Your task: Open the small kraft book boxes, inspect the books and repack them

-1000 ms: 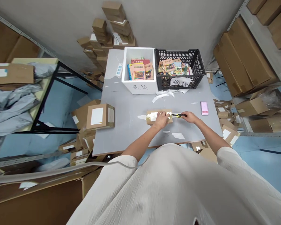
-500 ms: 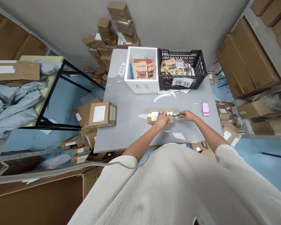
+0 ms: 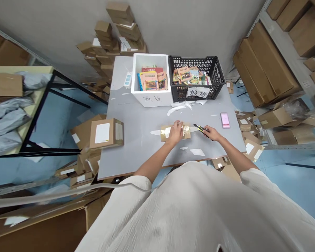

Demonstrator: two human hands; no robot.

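Observation:
On the grey table lies a small flat cardboard box (image 3: pixel 163 134) with shiny clear tape and a white label. My left hand (image 3: pixel 176 133) rests across its top, fingers bent over toward the far edge and thumb side to the right, holding the box against the tabletop. Part of the label is hidden under this hand. To the right of the box, my right hand (image 3: pixel 211 133) is closed round a black and yellow utility knife (image 3: pixel 201 128). The knife points up and left, apart from the box.
A white foam box (image 3: pixel 152 99) and a black plastic crate (image 3: pixel 218 87), both holding books, stand at the table's back. A larger carton (image 3: pixel 103 133) sits at the left edge, a pink-screened phone (image 3: pixel 225 120) at the right. Paper scraps (image 3: pixel 197 152) lie near the front.
My right hand has drawn the knife away from the box's right end and tilted it. My left hand has shifted on the box, its fingers reaching farther toward the far edge.

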